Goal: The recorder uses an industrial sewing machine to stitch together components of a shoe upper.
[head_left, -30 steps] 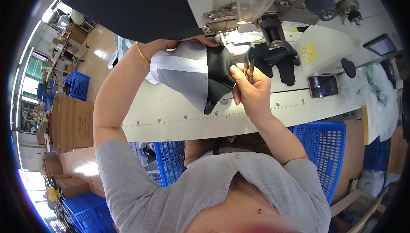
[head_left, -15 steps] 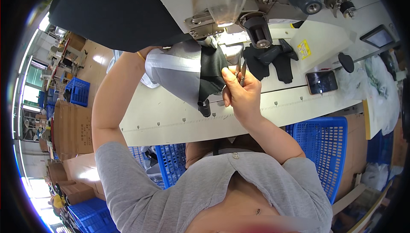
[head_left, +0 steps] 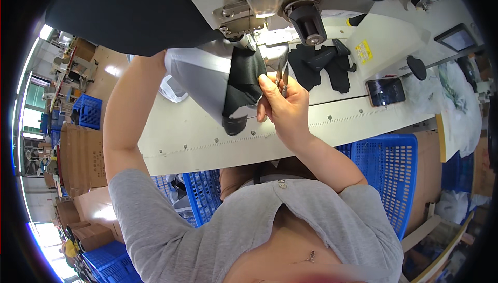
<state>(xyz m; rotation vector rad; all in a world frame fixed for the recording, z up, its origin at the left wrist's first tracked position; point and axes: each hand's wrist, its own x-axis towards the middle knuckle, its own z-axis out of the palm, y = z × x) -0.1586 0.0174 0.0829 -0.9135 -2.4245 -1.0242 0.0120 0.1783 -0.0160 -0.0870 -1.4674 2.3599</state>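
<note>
- Work in hand: cloth piece with silver-grey and matte black sections (head_left: 215, 80), over the white worktable (head_left: 202, 153). Top end sits at the steel sewing-head parts (head_left: 237, 26); exact contact there hidden.
- Right hand (head_left: 286, 104): thumb and fingers clamped on the black section's right edge; slim dark metal snips (head_left: 286, 78) also carried in that hand, blades up.
- Left forearm (head_left: 127, 111) reaches up beside the grey section; its hand is behind the large flat black panel (head_left: 129, 13) and cloth. Can't tell finger state.
- Risk: blades stand close to cloth and lit sewing area. A wrist roll could nick the fabric or knock metal.
- Risk: uneven pull between the two sides could skew or pucker the cloth. Loose curled black lower tip could fold under.
- Edges: table front runs just ahead of the torso; pale strip between cloth and front edge gives room to draw back.
- Right side tighter: loose black fabric pieces (head_left: 337, 70) just beyond the snips, black smartphone (head_left: 385, 92) farther out. Upward, machine parts block lift.
</note>
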